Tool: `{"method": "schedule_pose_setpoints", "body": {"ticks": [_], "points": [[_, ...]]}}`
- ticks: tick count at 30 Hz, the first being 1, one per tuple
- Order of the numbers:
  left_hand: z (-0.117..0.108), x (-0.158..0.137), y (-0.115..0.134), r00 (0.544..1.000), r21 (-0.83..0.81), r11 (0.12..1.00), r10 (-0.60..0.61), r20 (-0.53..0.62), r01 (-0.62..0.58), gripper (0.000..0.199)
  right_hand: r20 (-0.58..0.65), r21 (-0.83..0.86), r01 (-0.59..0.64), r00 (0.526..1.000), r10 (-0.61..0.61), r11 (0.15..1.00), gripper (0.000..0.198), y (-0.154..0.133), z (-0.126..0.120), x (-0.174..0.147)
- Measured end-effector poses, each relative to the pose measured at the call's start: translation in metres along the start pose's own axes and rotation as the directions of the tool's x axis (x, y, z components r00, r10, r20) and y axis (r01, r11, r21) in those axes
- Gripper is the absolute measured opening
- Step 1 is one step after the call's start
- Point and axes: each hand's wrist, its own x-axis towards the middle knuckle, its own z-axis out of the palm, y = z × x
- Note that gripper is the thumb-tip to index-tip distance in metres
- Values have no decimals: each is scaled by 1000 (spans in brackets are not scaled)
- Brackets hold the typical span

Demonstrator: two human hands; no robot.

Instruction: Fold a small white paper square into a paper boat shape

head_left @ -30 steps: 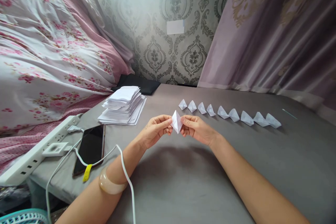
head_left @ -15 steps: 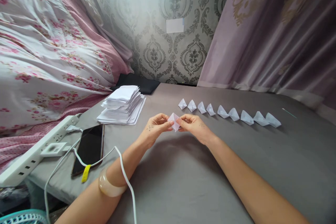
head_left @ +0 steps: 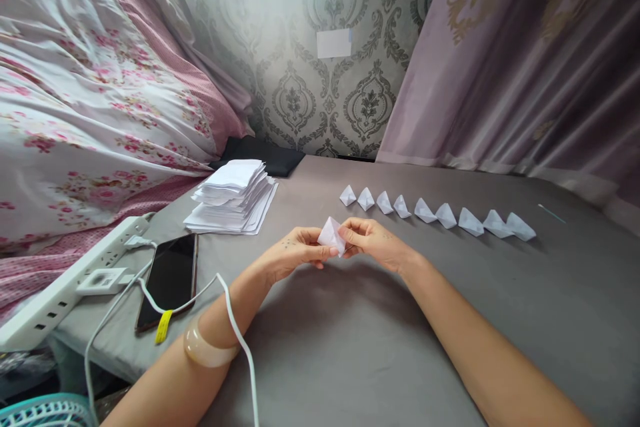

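Tabletop is crossed toward its right edge by a folded-paper row; a paper stack is set near its left edge. By left hand and right hand, equally near, one folded piece is pinched before the row's left end, long axis seemingly tilted.

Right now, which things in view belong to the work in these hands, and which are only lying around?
Belongs, it seems:
folded paper piece, held by left hand and right hand
row of nine folded pieces
paper stack

Apparently just lying about:
phone
power strip
yellow tag
thin stick
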Motion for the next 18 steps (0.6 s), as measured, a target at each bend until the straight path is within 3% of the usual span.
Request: {"method": "schedule_pose_setpoints", "body": {"ticks": [11, 18], "points": [[-4, 0, -1, 997, 34, 998, -60, 58, 59, 24, 105, -42, -18, 994, 22, 999, 33, 1, -4, -1], [-1, 1, -3, 999, -27, 1000, -2, 33, 3, 25, 52, -64, 7, 999, -4, 998, 34, 3, -3, 2]]}}
